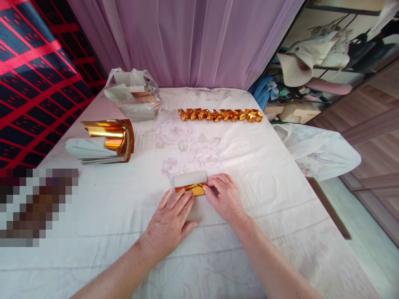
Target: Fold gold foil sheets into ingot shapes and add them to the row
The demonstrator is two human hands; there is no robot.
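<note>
A sheet of gold foil paper lies on the cloth in front of me, its near part folded over to show gold and its far part showing the pale backing. My left hand rests flat, fingers stretched over the near left edge of the paper. At the paper's right end, my right hand pinches the corner between thumb and curled fingers. Farther off, folded gold foil pieces stand in a row. To the left is a curled stack of foil paper sheets, gold and pale sides both visible.
A clear plastic bag with more paper sheets stands at the table's far left. The flowered tablecloth reaches the purple curtain behind. Right of the table are a white plastic bag and shelves holding shoes and a hat.
</note>
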